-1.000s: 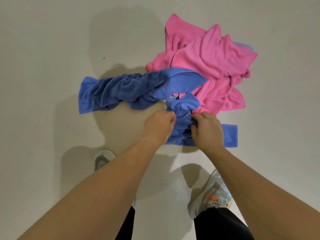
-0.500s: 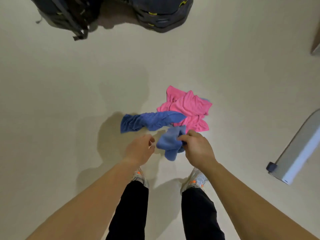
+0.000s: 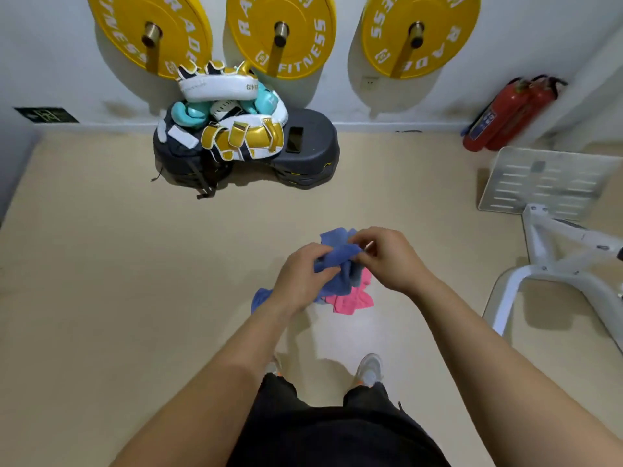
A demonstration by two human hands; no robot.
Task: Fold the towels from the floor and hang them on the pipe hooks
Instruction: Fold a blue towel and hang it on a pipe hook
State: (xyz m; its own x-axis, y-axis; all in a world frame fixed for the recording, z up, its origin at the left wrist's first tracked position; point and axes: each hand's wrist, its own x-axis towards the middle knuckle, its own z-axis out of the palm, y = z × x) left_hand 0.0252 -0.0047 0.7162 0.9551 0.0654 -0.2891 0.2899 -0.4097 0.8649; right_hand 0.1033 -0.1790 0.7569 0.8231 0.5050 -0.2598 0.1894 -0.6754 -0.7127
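A small blue towel (image 3: 337, 256) is bunched up between both hands, lifted well above the beige floor. My left hand (image 3: 301, 279) grips its lower left part. My right hand (image 3: 384, 256) pinches its upper edge. Below them on the floor lies a crumpled pink towel (image 3: 350, 299), partly hidden by the held towel. The end of a second blue towel (image 3: 260, 298) shows just left of my left wrist. No pipe hooks can be told apart in this view.
Three yellow weight plates (image 3: 281, 32) hang on pegs on the far wall. A dark step platform (image 3: 306, 153) piled with boxing pads and a phone stands below them. Red fire extinguishers (image 3: 505, 116) stand at the right corner. A white machine frame (image 3: 556, 257) reaches in from the right.
I have stood up and the view has tilted up to the wall. The small blue towel has come off the floor and both hands now hold it at waist height.
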